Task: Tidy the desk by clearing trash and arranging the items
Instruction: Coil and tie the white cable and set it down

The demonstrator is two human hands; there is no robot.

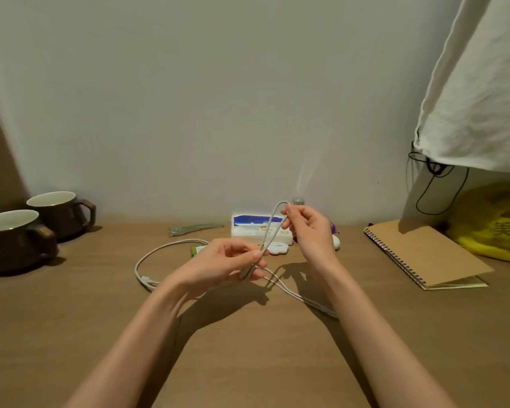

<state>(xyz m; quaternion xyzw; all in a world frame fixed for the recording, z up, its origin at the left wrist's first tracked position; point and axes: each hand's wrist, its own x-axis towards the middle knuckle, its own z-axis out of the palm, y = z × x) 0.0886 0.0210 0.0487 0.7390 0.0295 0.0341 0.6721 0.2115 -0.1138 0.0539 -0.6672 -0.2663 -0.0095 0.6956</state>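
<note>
Both hands are raised just above the bench [248,354], folding a white cable [268,231]: the left hand [233,260] pinches the doubled strands between thumb and fingertips, while the right hand [312,231], slightly higher and apart from it, pinches the top of the loop. The rest of the cable trails over the bench on both sides of the hands. Two brown mugs [62,214] stand at far left, a tissue pack [256,229] lies against the wall, and a spiral notebook [424,254] lies at right.
</note>
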